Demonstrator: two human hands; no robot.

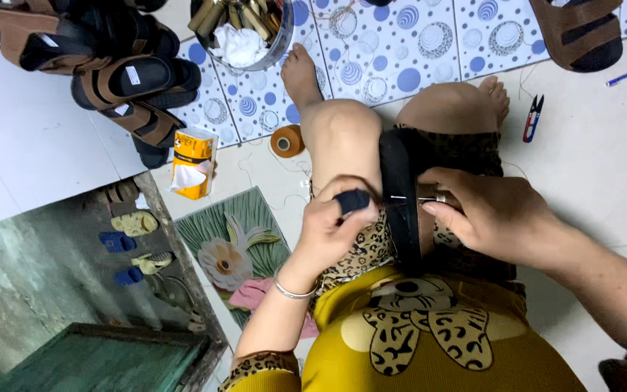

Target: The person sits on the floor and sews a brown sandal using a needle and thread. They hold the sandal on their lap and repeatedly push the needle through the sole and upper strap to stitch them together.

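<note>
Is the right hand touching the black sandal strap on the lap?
Touching. The head view shows the right hand gripping the black strap against the knee, fingers wrapped over its edge with no gap.

Black sandal strap (403, 199) and needle (403, 197) lying over the lap

The strap is running lengthwise down the thigh, its brown underside showing along the right edge. The thin metal needle is sticking crosswise through it, a dark thread (393, 208) trailing beside it.
</note>
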